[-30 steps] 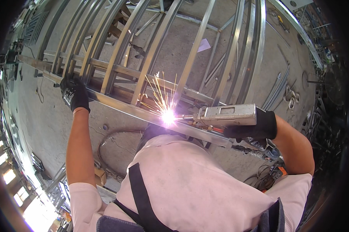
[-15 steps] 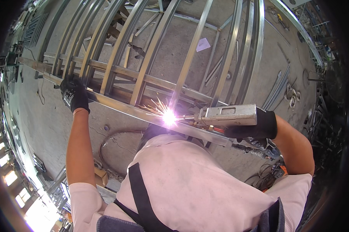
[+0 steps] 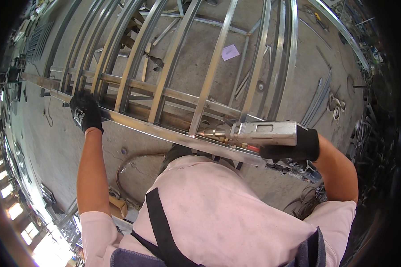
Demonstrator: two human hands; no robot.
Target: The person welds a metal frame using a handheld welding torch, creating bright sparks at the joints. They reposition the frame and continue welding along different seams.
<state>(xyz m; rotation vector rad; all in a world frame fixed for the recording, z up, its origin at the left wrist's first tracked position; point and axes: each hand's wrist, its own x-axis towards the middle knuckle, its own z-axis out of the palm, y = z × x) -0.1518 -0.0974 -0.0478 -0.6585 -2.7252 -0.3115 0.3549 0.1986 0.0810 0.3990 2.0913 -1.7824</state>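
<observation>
A large frame of shiny steel bars (image 3: 173, 95) lies flat in front of me, with long uprights running away and cross rails across them. My left hand (image 3: 85, 111), in a black glove, grips the near rail of the frame at the left. My right hand (image 3: 294, 149), also in a black glove, holds a boxy silver welding gun (image 3: 262, 133). The gun's brass nozzle (image 3: 211, 133) points left at the near rail, beside the foot of an upright. No arc or sparks show at the tip.
The frame rests over a grey concrete floor (image 3: 196, 66) with loose metal offcuts, a white paper scrap (image 3: 229, 51) and a coiled hose (image 3: 129, 162) by my body. Cables and clutter lie at the right (image 3: 307, 202). My pale shirt and dark apron straps fill the lower middle.
The bright welding arc and sparks at the nozzle tip have gone out. My left hand stays on the near rail; the gun has barely shifted.
</observation>
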